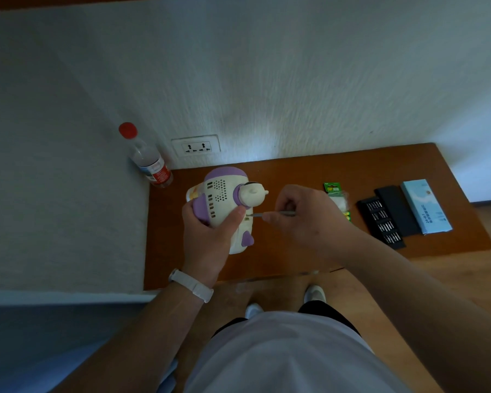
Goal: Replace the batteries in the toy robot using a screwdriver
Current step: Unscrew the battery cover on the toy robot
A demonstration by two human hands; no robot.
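Note:
A white and purple toy robot [224, 194] is held above the brown table [295, 256], back side up, with its speaker holes showing. My left hand [210, 236] grips its body from below, thumb pressed on the shell. A thin silver screwdriver [272, 214] lies level in the pinch of my right hand [298, 217]. Its tip touches a small slot on the robot's back near my left thumb. A green pack of batteries [333, 190] lies on the table behind my right hand, partly hidden.
An open black screwdriver bit case [380, 222], its black lid [397, 208] and a light blue box [425, 205] lie at the table's right. A clear bottle with a red cap [149, 160] stands in the left corner by a wall socket [196, 147].

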